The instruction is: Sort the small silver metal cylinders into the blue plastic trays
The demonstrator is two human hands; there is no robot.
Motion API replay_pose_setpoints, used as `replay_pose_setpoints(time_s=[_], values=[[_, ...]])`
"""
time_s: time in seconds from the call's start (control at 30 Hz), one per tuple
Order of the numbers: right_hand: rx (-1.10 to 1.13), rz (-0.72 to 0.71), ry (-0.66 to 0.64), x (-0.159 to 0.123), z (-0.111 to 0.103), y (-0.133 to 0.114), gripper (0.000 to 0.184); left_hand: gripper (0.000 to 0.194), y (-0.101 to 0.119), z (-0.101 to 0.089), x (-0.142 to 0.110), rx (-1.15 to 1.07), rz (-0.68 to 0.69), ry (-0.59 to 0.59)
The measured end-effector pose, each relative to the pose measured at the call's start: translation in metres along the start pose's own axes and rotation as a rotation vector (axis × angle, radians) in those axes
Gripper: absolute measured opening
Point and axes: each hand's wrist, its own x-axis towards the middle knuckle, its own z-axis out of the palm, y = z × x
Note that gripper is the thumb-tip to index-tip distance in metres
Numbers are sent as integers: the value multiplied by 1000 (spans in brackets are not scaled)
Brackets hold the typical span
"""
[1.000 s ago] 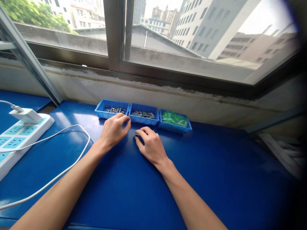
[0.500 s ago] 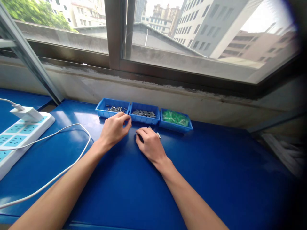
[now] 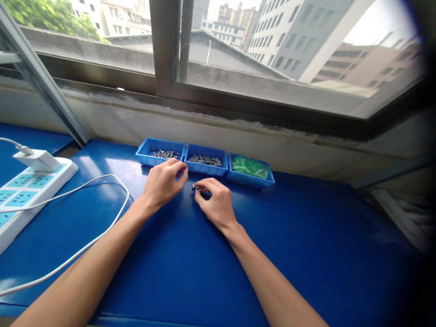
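Observation:
My left hand (image 3: 163,182) is closed in a pinch just in front of the bins; whatever lies between its thumb and fingers is hidden. To its right, my right hand (image 3: 217,203) pinches a small dark, shiny metal piece (image 3: 194,187) between thumb and fingertips, low over the table. Behind my left hand stands a blue bin (image 3: 145,159) holding small silver metal parts that look like screws (image 3: 166,155). Beside it, a second blue bin (image 3: 204,170) holds short grey metal pieces (image 3: 204,160). The third blue bin (image 3: 250,180) contains green plastic packets (image 3: 250,166).
A white power strip (image 3: 37,193) with blue socket faces lies at the left, a white charger (image 3: 37,161) plugged into it. Its white cable (image 3: 98,236) loops across the blue table (image 3: 293,254). Behind the bins rise a wall and a window frame (image 3: 163,54).
My right hand has turned and lifted slightly, and the small metal piece now shows at its fingertips. A pale metal piece earlier visible beside that hand no longer shows. My left hand has barely moved.

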Motion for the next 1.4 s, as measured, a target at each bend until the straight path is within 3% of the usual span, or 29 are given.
replay_pose_setpoints(time_s=[0.1,0.2,0.33,0.47,0.67,0.87,1.13,1.3,1.4], values=[[258,155,107,1,-1,-4,11,19,1,-1,1,-100,10,-16],[638,359,204,6,-6,-8,21,18,5,-2,2,-263,10,-28],[1109,557,216,11,-16,-12,33,21,13,-6,3,-588,-89,-130],[1309,633,209,11,-20,-10,37,27,21,-9,3,-811,-135,-213],[1325,641,163,9,-17,-9,36,27,24,-8,1,-832,-91,-259],[1265,607,161,8,-15,-7,38,26,21,-4,1,-773,-75,-213],[1192,619,143,9,-14,-10,39,19,15,-4,1,-625,53,-213],[1100,587,126,8,-11,-11,38,13,13,-2,2,-520,113,-204],[905,509,123,7,-9,-7,32,13,5,-2,5,-464,62,-130]])
